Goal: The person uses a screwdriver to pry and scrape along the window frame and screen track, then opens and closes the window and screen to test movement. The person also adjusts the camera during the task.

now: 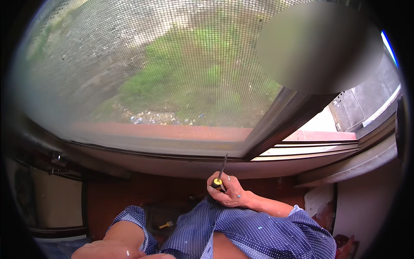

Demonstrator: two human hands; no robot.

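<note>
In my right hand [228,190] is a screwdriver [223,168] with a black and yellow handle, the fingers wrapped round it. Its dark metal shaft points up and away from me, the tip overlapping the lower rail of the window frame [207,155] in the picture; whether they touch I cannot tell. Small pale and bluish flecks stick to the back of this hand. My left hand [108,250] is low at the left, close to my body and cut off by the lower edge, so its fingers are mostly hidden. A white fleck lies on it.
Ahead stands a mesh window screen [185,77] in a dark frame, with an upright bar [289,121] at its right. Beyond that bar, the window track [310,149] is exposed. A yellow-handled brush [165,225] lies low at the left. A blurred patch covers the upper right.
</note>
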